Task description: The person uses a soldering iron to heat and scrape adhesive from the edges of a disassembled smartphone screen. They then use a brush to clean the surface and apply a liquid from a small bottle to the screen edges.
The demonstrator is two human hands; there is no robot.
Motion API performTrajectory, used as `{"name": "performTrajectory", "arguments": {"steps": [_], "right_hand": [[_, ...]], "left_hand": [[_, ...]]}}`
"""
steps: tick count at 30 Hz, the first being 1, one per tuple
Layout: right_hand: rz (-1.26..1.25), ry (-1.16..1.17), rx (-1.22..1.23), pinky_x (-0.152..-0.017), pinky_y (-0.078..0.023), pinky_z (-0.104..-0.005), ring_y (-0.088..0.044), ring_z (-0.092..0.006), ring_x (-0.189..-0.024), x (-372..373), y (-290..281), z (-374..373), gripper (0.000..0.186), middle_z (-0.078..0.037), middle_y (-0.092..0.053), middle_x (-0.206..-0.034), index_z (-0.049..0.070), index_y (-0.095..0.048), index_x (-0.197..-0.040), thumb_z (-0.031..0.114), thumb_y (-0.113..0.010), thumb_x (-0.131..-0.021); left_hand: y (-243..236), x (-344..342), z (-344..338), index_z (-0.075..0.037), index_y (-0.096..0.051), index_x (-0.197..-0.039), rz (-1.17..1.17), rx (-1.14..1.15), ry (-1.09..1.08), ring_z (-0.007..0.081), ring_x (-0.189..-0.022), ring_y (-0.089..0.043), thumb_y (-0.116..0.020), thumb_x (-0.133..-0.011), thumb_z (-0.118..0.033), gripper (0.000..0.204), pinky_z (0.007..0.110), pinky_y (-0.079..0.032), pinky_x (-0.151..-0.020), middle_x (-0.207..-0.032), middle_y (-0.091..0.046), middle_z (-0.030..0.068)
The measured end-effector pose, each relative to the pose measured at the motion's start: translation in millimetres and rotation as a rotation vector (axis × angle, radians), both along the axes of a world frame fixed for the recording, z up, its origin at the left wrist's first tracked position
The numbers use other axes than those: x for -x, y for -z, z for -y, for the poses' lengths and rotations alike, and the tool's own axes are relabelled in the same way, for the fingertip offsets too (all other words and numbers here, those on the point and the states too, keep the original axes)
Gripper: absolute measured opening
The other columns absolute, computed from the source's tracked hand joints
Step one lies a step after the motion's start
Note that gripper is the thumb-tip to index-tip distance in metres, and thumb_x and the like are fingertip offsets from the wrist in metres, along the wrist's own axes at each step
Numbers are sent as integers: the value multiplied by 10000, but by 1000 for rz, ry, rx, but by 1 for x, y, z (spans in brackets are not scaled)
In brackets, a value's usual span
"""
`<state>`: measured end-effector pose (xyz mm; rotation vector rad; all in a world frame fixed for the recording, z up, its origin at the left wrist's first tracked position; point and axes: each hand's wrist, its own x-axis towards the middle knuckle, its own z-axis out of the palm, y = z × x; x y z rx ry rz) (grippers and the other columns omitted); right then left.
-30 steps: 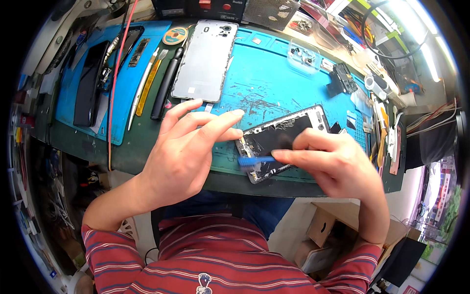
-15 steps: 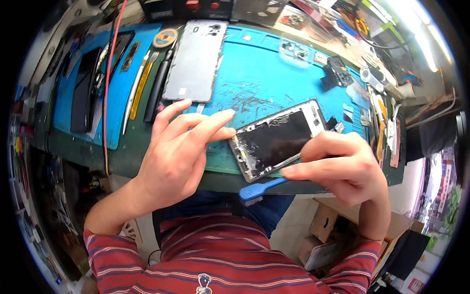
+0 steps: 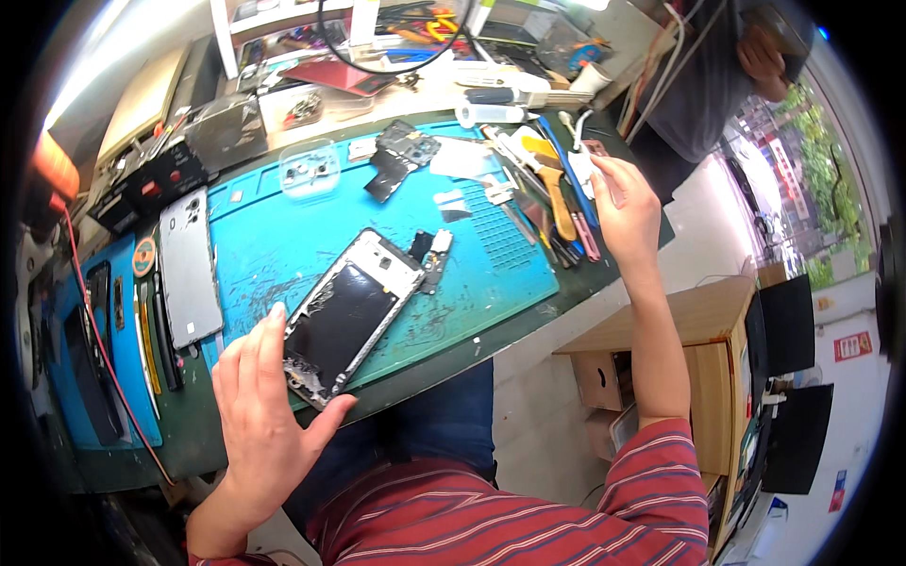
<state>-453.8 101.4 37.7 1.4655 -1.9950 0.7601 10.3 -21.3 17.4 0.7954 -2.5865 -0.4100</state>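
Observation:
A phone frame with its back off (image 3: pixel 344 316) lies tilted on the blue work mat (image 3: pixel 377 212), its black inner face up. Along its near left end, my left hand (image 3: pixel 260 410) rests open, thumb spread from the fingers, fingertips at the edge. My right hand (image 3: pixel 628 212) is stretched to the far right of the bench, over a cluster of tools. Its thumb and forefinger are apart beside a small white piece (image 3: pixel 582 170); nothing clearly sits between them. A long blue tool (image 3: pixel 566 160) lies just left of those fingers; whether it is the brush I cannot tell.
Small phone parts (image 3: pixel 436 259) lie beside the frame's right end. A black part (image 3: pixel 398 156) and a clear plastic box (image 3: pixel 310 170) stand farther back. A grey phone panel (image 3: pixel 192 269) lies left. Another person (image 3: pixel 694 94) is at the upper right.
My right hand has moved from the phone frame to the tools at the right, and the blue brush is out of its grip. The view has turned right; my left hand stays by the frame.

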Motion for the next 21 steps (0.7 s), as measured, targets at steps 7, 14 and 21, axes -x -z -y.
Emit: {"name": "performTrajectory", "arguments": {"steps": [7, 14, 21], "right_hand": [[393, -61, -238, -726, -563, -340, -726, -215, -764, -22, -26, 0, 150, -105, -786, -992, 48, -818, -1093, 119, -778, -968], [285, 101, -617, -835, -582, -467, -753, -300, -972, -52, -15, 39, 305, -97, -758, -961, 111, -802, -952, 415, -814, -934], [423, 145, -524, -851, -594, -476, -771, -334, -949, -22, -1, 26, 247, -103, -798, -1015, 94, -789, -983, 338, -773, -948]], "left_hand": [[-10, -5, 32, -20, -434, -1664, -80, -263, 15, 359, -1421, -533, -881, -737, -5, 1029, 466, -414, -1239, -1527, -583, 183], [-4, -24, 28, -21, -441, -1662, -83, -79, -56, 378, -1519, -480, -801, -976, -220, 799, 484, -347, -1288, -1644, -517, 200], [17, -44, 15, 4, -458, -1635, -179, 107, -94, 391, -1530, -467, -704, -1084, -292, 672, 519, -333, -1282, -1626, -547, 194]]}}
